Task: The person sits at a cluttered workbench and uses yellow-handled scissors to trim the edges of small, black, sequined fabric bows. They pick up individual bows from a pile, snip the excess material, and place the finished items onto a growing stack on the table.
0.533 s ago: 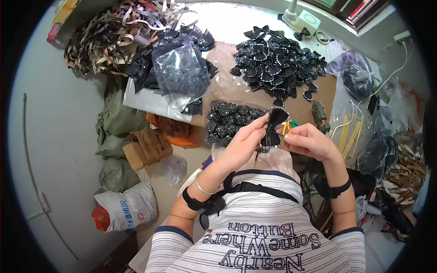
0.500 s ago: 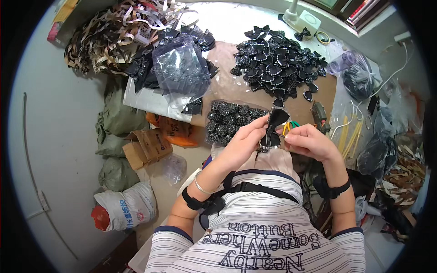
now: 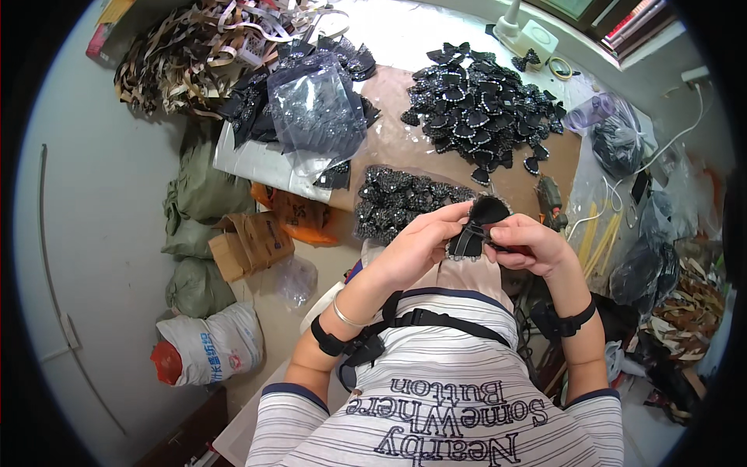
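A black bow [image 3: 488, 210] with a sparkling, beaded-looking edge is held above my lap. My left hand [image 3: 426, 240] grips its left side between thumb and fingers. A narrow band crosses the bow's middle. My right hand [image 3: 531, 243] is closed at the bow's right side, the thumb and forefinger pinching a narrow dark piece [image 3: 510, 249] against the middle; its kind is unclear. Just beyond my left hand, a clear bag [image 3: 405, 194] holds rows of black glittery bows at the table's near edge.
A large heap of black bows [image 3: 475, 109] covers the far middle of the table [image 3: 381, 101]. Plastic-wrapped dark pieces [image 3: 319, 117] and a ribbon pile [image 3: 179, 66] lie left. A glue gun [image 3: 549, 201], yellow sticks [image 3: 599, 241] and a white cable [image 3: 673, 144] are right. Sacks and a cardboard box [image 3: 250, 245] stand left.
My right hand has come closer to the bow's middle, and a narrow dark piece now shows in its fingers. The bow has turned and lowered slightly. Yellow and green handles behind it are now hidden.
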Motion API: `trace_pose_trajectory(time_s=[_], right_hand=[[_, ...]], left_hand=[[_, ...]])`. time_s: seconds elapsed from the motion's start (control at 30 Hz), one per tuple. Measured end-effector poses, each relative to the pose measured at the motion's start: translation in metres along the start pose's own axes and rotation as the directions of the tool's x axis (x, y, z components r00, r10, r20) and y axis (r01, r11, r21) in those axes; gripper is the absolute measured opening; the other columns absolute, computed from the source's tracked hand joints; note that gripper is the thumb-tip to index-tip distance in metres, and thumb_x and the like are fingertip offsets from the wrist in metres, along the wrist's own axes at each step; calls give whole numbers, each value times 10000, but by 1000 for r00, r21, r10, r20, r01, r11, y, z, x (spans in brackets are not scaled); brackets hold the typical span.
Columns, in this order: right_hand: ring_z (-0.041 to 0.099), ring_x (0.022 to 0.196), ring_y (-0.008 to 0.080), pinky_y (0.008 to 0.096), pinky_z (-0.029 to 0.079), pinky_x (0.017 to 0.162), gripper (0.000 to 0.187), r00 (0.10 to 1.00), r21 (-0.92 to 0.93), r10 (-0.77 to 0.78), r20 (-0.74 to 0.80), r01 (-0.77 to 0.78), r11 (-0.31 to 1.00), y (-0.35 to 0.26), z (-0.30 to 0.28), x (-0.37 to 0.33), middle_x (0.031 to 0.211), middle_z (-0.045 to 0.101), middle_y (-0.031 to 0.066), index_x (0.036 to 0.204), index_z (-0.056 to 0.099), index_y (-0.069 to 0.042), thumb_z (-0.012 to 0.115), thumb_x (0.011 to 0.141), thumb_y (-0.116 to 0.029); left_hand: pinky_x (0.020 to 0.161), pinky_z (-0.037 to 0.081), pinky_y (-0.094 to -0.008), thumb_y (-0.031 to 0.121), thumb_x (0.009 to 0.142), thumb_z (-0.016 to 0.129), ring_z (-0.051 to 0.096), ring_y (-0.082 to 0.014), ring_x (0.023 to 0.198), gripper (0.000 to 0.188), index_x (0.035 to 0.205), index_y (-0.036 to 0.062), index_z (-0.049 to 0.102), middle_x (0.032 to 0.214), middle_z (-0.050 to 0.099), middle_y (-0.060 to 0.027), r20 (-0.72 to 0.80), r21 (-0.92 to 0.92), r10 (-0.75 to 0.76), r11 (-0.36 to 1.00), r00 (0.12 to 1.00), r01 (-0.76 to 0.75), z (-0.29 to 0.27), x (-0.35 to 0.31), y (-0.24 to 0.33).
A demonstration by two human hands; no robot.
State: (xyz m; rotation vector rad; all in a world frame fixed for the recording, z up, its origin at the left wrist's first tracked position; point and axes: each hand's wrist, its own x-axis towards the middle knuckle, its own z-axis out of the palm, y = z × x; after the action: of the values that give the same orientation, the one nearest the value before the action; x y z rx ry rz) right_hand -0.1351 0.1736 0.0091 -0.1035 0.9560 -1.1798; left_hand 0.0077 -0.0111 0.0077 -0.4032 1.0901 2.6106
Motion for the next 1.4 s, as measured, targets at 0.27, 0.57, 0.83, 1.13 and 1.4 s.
trace_pose_trajectory(time_s=[0.27,0.57,0.83,1.13,1.4], right_hand=[[329,400,18,178,208,352,301,988,77,70,137,-81,994,-3,-12,13,613,513,27,845,589,53,582,922,-237],[358,433,8,152,225,357,230,999,68,16,34,-18,998,-12,-4,22,784,608,81,983,586,54,608,907,-162],[359,397,9,161,208,332,229,999,44,22,-29,-21,999,-16,-2,26,727,599,65,887,613,43,614,909,-185],[285,336,23,184,182,322,350,1000,133,-1,7,1,991,1,-25,27,483,444,-11,737,604,31,584,928,-262],[291,336,37,187,200,327,349,998,320,-55,26,44,946,20,-39,14,459,409,-9,803,609,33,544,951,-277]], left_hand=[[816,436,-207,92,940,383,549,-63,989,447,1370,-30,412,1162,587,-35,-13,-87,62,994,998,-63,-1,-2,-3],[690,424,-164,130,972,369,529,-14,878,417,1366,15,444,1105,590,15,-124,21,103,995,987,-101,-1,-3,1],[687,421,-164,113,983,371,510,-10,854,408,1373,7,428,1110,589,15,-125,213,156,969,980,-127,-9,4,-2],[602,387,-166,146,982,385,467,-8,736,418,1379,22,429,1010,597,38,-149,295,90,955,985,-43,-6,23,7],[650,411,-176,145,983,373,489,-17,822,446,1414,29,386,1082,575,18,-33,423,14,906,999,1,1,49,11]])
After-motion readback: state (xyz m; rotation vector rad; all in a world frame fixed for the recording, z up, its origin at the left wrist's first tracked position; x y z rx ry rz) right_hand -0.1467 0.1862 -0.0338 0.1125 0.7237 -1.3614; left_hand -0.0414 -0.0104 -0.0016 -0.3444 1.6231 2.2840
